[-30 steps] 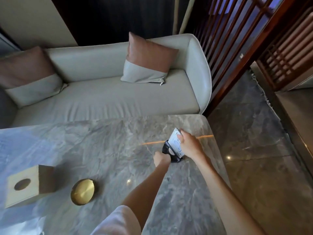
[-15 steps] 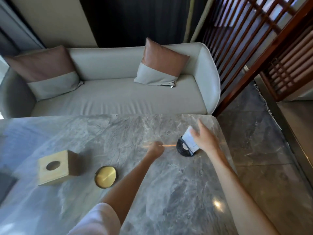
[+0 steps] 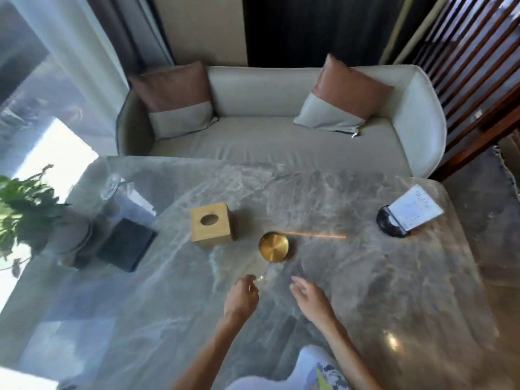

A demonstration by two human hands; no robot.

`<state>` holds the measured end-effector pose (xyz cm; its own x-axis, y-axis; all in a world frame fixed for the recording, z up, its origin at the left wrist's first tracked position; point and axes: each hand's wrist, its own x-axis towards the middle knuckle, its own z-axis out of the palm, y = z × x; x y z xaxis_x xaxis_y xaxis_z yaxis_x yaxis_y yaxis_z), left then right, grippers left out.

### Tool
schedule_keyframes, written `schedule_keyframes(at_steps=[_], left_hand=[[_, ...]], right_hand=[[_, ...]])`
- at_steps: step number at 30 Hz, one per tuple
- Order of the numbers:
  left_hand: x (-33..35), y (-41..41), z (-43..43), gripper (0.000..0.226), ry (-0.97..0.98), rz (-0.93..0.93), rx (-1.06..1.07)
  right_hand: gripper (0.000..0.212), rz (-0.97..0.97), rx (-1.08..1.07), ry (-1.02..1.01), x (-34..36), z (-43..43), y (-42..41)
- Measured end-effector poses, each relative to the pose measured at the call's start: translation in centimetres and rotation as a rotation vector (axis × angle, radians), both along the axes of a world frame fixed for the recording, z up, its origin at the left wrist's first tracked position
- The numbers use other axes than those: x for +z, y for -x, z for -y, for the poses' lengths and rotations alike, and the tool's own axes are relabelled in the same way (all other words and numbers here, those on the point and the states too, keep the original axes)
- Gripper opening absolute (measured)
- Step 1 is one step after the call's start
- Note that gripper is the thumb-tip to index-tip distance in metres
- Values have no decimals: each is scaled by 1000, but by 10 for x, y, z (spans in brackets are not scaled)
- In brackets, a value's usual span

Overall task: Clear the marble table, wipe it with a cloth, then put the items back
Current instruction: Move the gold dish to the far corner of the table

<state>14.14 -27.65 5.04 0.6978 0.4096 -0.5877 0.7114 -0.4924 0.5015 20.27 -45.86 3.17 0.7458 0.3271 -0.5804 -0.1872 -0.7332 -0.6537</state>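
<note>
The grey marble table (image 3: 351, 291) fills the lower view. A white card in a black round holder (image 3: 405, 218) stands near its far right corner. A wooden tissue box (image 3: 211, 228) and a round brass dish (image 3: 274, 246) sit mid-table. At the left are a black book (image 3: 126, 244), a potted plant (image 3: 31, 220) and a clear wine glass (image 3: 111, 185). My left hand (image 3: 242, 298) and my right hand (image 3: 309, 296) hover over the near middle, fingers loosely curled, both holding nothing, a little short of the brass dish.
A pale sofa (image 3: 267, 142) with two brown-and-grey cushions stands right behind the table. A wooden slat screen (image 3: 478, 80) rises at the right above grey stone floor. A window with a sheer curtain (image 3: 56, 66) is at the left.
My right hand let go of the card holder, which stays at the right corner. Both hands drew back toward me and the view swung left, bringing plant, book and glass into sight.
</note>
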Motion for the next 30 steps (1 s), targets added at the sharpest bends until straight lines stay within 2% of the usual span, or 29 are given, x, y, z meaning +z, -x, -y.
schedule_keyframes(at_steps=[5,10,14,20,24,26,30], left_hand=[[-14,58,-35,44,-7,-64,8],[-23,55,-57,41,0,-77,-39],[-26,14,-62,40,20,-17,-75],[-27,-82,-56,43,36,30,-139],[-39,-134,-51,51,8,-12,-232],[-45,-152,-50,55,-13,-55,-275],[-55,-167,-45,40,-49,-130,-327]], right_hand=[[37,-110,-44,2,-15,-26,57],[35,-113,-81,28,-19,-36,53],[35,-115,-124,41,-16,-40,20],[42,-138,-348,2,-25,-54,-53],[58,-330,-543,-72,-45,-61,-86],[59,-427,-606,-99,-46,-64,-94],[52,-533,-629,-162,-47,-65,-96]])
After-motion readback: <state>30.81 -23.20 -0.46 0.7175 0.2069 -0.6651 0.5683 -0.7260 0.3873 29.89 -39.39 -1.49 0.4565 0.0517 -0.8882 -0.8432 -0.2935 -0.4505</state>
